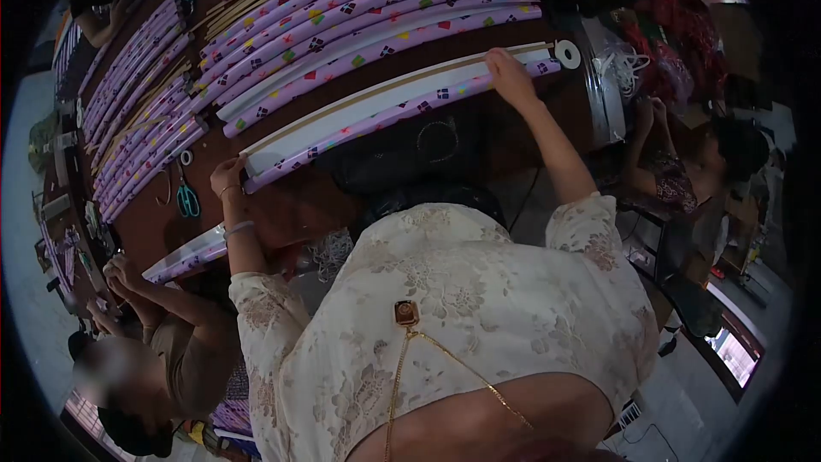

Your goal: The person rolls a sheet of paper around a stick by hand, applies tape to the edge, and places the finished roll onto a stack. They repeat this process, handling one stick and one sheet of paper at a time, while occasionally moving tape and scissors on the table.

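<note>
A purple printed paper sheet, partly rolled with its white inner side up, lies lengthwise across the table in front of me. Along its far edge runs a thin tan stick. My left hand is closed at the left end of the stick and sheet. Near the right end, my right hand has its fingers closed over the stick; the exact grip of the fingertips is partly hidden. Just past the right end of the sheet sits a white tape roll.
Several purple paper rolls lie beyond the sheet, with more rolls at the left. Teal-handled scissors rest near my left hand. One person works at my lower left, another at the right. A white cord bundle lies at the right.
</note>
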Motion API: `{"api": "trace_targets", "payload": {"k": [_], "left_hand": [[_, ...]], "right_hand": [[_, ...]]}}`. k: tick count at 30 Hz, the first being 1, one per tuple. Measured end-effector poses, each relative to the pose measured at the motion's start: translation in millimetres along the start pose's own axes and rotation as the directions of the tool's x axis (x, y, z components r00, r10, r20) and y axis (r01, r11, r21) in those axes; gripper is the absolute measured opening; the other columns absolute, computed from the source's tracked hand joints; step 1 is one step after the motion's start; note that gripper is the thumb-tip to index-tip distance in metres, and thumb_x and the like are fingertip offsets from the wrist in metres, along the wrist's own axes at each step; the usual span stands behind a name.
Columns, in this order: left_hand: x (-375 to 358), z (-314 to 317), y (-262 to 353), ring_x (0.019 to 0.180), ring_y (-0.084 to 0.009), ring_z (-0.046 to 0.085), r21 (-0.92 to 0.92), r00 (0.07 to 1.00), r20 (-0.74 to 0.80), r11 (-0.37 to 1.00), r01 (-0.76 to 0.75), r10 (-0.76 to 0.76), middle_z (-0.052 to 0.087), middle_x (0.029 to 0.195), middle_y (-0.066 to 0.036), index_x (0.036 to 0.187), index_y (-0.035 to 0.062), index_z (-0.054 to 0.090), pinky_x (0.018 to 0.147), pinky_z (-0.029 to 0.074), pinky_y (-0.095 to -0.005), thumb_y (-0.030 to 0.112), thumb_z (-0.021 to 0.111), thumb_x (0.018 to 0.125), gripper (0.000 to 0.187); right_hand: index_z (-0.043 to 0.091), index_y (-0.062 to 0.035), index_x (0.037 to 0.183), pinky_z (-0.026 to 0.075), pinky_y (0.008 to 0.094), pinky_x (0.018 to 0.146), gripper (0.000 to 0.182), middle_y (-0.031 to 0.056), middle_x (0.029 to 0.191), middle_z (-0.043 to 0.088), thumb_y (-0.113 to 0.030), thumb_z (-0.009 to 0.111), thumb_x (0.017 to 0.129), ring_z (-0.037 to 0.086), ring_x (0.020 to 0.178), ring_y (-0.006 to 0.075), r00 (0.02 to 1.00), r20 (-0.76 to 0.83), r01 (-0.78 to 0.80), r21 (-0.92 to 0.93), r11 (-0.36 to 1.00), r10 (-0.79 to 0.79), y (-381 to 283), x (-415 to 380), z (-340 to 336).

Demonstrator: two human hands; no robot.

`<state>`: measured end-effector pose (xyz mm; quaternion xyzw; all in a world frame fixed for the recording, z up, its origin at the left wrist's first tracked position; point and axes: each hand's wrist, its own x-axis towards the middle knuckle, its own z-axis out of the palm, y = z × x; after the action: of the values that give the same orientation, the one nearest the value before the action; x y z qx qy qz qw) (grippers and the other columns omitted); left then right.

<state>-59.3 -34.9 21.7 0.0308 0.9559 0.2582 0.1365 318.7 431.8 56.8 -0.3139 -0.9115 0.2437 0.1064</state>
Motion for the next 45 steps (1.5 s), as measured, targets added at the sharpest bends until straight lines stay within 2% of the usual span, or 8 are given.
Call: {"api": "trace_targets", "payload": {"k": [10,15,22,24,28,31,39,45], "left_hand": [[33.8,16.8,-34.4,0.077,-0.0216,0.062,-0.033,0.998,0.065,0.999,0.022,-0.019,0.065,0.082,-0.009,0.087,0.0048,0.063,0.071,0.048,-0.0313,0.033,0.079,0.054,0.046],[-13.1,2.8,14.8,0.082,-0.0222,0.062,0.008,0.990,-0.138,1.000,0.018,-0.017,0.064,0.085,-0.009,0.090,0.0053,0.062,0.076,0.047,-0.0326,0.030,0.076,0.057,0.044],[-17.2,-3.0,3.2,0.086,-0.0292,0.060,0.117,0.936,-0.345,0.986,0.118,-0.071,0.063,0.091,-0.012,0.092,0.0058,0.062,0.074,0.048,-0.0370,0.022,0.071,0.064,0.034],[-22.2,-0.4,14.8,0.084,-0.0304,0.059,0.249,0.816,-0.491,0.947,-0.204,0.305,0.062,0.092,-0.013,0.092,0.0069,0.062,0.072,0.048,-0.0379,0.019,0.068,0.068,0.028],[-61.4,-3.3,64.1,0.088,-0.0270,0.058,-0.095,0.656,0.185,0.678,-0.729,0.732,0.062,0.092,-0.010,0.094,0.0076,0.063,0.075,0.046,-0.0348,0.017,0.067,0.072,0.024],[-72.9,-2.9,78.6,0.087,-0.0274,0.058,-0.082,0.627,0.500,0.753,-0.653,0.598,0.062,0.092,-0.011,0.097,0.0071,0.061,0.076,0.046,-0.0347,0.018,0.067,0.071,0.029],[-61.4,5.6,87.2,0.085,-0.0293,0.055,0.127,0.504,0.667,0.583,-0.802,0.549,0.057,0.087,-0.011,0.089,0.0082,0.056,0.073,0.046,-0.0373,0.020,0.070,0.063,0.031],[-57.0,12.9,77.9,0.087,-0.0317,0.052,0.190,0.491,0.468,0.459,-0.868,0.735,0.054,0.088,-0.012,0.088,0.0088,0.053,0.074,0.044,-0.0381,0.012,0.062,0.067,0.023]], "right_hand": [[0.056,-0.0016,0.089,0.043,0.0425,0.076,0.020,0.0187,0.096,0.053,-0.016,0.043,0.084,0.052,0.088,0.0358,0.978,-0.175,-0.165,-0.309,0.937,0.115,132.7,19.4,-37.4],[0.059,-0.0065,0.090,0.045,0.0406,0.073,0.016,0.0150,0.100,0.054,-0.018,0.051,0.082,0.054,0.085,0.0344,0.962,-0.259,-0.199,-0.449,0.871,0.086,74.9,16.0,-59.0],[0.056,-0.0085,0.104,0.036,0.0397,0.087,0.033,0.0078,0.107,0.054,-0.026,0.062,0.076,0.052,0.098,0.0285,0.964,0.231,0.188,-0.249,0.950,-0.130,12.7,10.1,-63.7],[0.055,-0.0087,0.105,0.035,0.0394,0.089,0.036,0.0078,0.107,0.054,-0.028,0.063,0.075,0.051,0.100,0.0283,0.951,0.269,0.226,-0.255,0.940,-0.155,7.2,5.3,-58.5],[0.054,-0.0097,0.108,0.035,0.0375,0.091,0.043,0.0074,0.109,0.054,-0.029,0.066,0.071,0.049,0.105,0.0275,0.900,0.425,0.222,-0.247,0.943,-0.100,11.7,8.3,-52.1],[0.053,-0.0090,0.107,0.037,0.0365,0.088,0.045,0.0075,0.108,0.053,-0.026,0.068,0.068,0.049,0.103,0.0283,0.845,0.519,0.279,-0.217,0.935,-0.132,14.0,15.3,-50.6],[0.049,-0.0061,0.092,0.041,0.0396,0.076,0.035,0.0099,0.096,0.052,-0.017,0.070,0.065,0.052,0.090,0.0323,0.869,0.474,0.280,-0.235,0.931,-0.141,2.8,12.2,-47.3],[0.045,-0.0063,0.088,0.042,0.0403,0.069,0.035,0.0110,0.093,0.048,-0.012,0.070,0.064,0.051,0.086,0.0331,0.936,0.342,0.169,-0.223,0.960,-0.085,4.5,0.8,-35.5]]}}
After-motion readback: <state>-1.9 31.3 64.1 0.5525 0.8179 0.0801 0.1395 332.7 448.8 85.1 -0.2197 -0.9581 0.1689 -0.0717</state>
